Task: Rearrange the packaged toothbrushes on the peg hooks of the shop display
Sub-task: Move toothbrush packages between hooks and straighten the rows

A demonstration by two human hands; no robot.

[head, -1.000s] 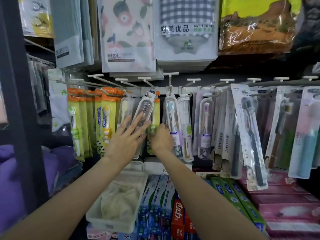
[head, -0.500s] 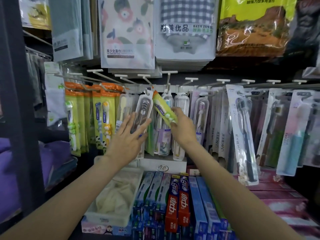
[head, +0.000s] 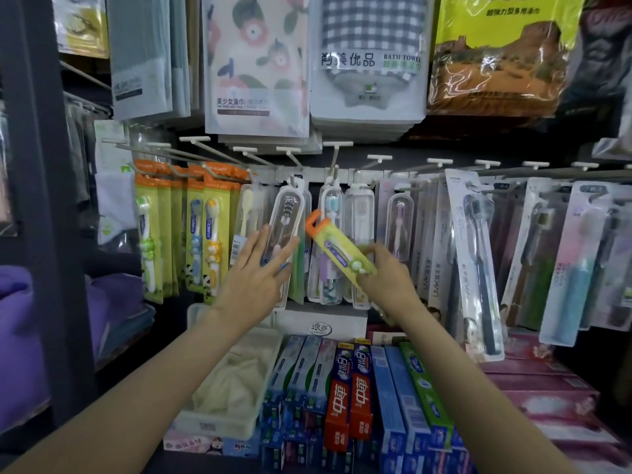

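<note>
Right hand grip: right hand (head: 386, 278) pinches the lower end of the yellow-green toothbrush pack (head: 338, 249) between thumb and curled fingers.
Held pack: it is off the hooks, tilted, with its orange top pointing up and to the left, in front of the clear toothbrush cases (head: 330, 248).
Left hand: left hand (head: 254, 273) has the fingers straight and spread; the fingertips lie on the white-framed toothbrush pack (head: 285, 234), which hangs a little tilted.
Landmark: the white-framed toothbrush pack hangs near the middle of the peg hooks (head: 337, 155) row.
Left of the landmark: a pale cream brush pack just beside it, then more yellow-green packs with orange tops (head: 205, 227) hanging in rows.
Right of the landmark: the held pack just beside it, then the clear cases, then flat LMK packs with a dark brush (head: 473, 254), and far right a pack with a teal handle (head: 574, 268).
Above the landmark: packaged towels (head: 367, 59), one checked and one with flowers.
Below the landmark: toothpaste boxes (head: 349, 388) stand upright in a row, and to their left a white tray (head: 219, 419) with pale cloth inside.
</note>
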